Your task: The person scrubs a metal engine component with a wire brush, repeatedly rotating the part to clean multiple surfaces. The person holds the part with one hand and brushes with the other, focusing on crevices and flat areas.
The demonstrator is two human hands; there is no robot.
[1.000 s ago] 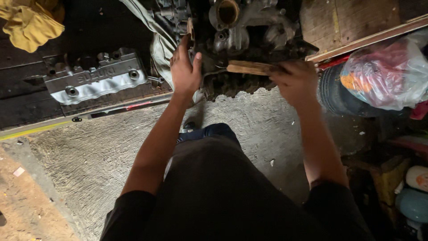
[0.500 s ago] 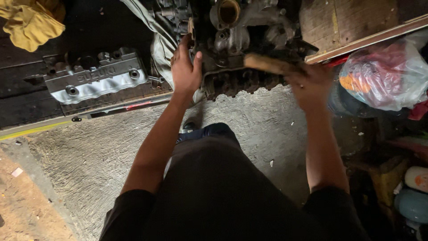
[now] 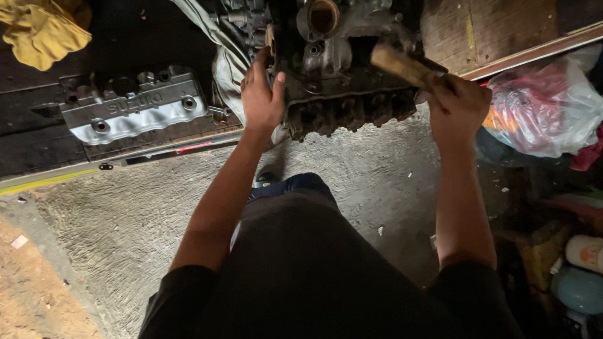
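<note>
A dirty grey engine block lies on the floor in front of me, its toothed lower edge facing me. My left hand rests on the block's left end, fingers wrapped round a small upright part there. My right hand grips a wooden handle that slants up and to the left over the block; what is at its far end is hidden in the dark.
A silver valve cover lies on dark boards at the left. A yellow cloth sits top left. A clear plastic bag with coloured contents lies at the right, beside a wooden board. Rough concrete floor spreads below.
My right hand has lifted and swung to the right, raising the wooden handle from flat across the block to a slant. The left hand has stayed in place.
</note>
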